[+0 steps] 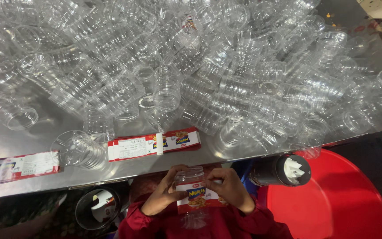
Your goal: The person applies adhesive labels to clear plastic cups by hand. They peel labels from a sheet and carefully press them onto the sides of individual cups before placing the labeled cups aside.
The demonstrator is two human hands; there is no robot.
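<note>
So you've got both hands, left hand and right hand, fingers pinching the red-and-white paper label around the clear ribbed plastic jar below the steel desk, mid-wrap, so smoothing it flat looks next.

A steel table stretches across in front of you, its far side buried under a heap of clear plastic jars lying on their sides, touching and overlapping one another. Near the front edge, one jar lies apart from the heap, mouth toward you. Just beside it rests a stack of flat red-and-white labels, and a second stack of labels sits at the left end. Bare metal shows between the two stacks along the near edge.
</note>
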